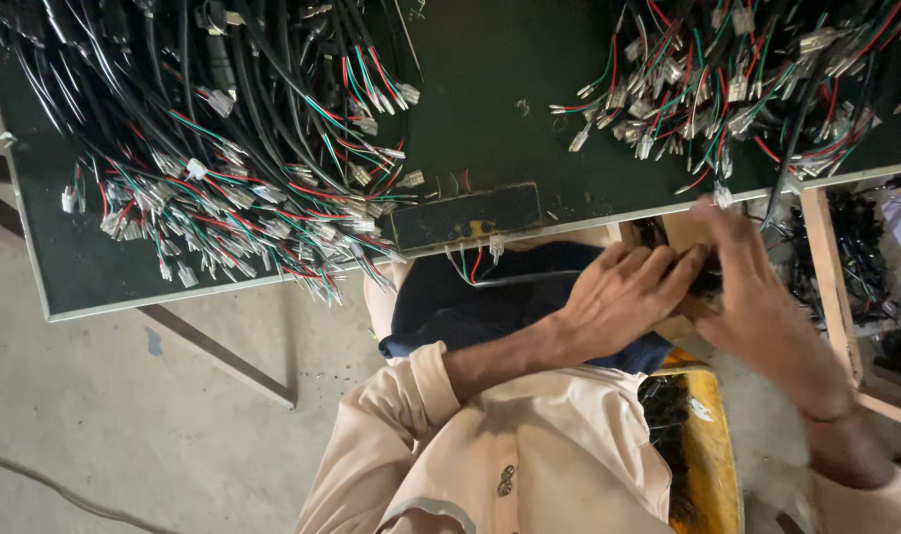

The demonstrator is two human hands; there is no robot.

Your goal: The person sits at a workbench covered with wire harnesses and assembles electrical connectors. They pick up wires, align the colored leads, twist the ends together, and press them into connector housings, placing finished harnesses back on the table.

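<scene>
Below the desk (272, 282) edge, left hand (619, 297) and right hand (757, 297) meet, fingers (658, 267) curled around a small dark bundle (708, 282), mostly hidden, near the wire harnesses (727, 89).

Dark green table (490, 89) w/ a pale edge strip carries black cable bundles (203, 69), left, ending in red, green, white & black wires tipped w/ translucent white connectors (223, 208). A 2nd heap of wires (727, 89), right, shows the same red-green-white mix plus dull silver terminals. A worn black pad (467, 218) at the table edge has yellowish scuffs. Sleeves & shirt (530, 455) are pale peach; the cloth (510, 292) on the lap is navy. A yellow bin (713, 455) holds black pieces. Floor (124, 415): grey concrete. Wooden frame (831, 277), right: light tan.
</scene>
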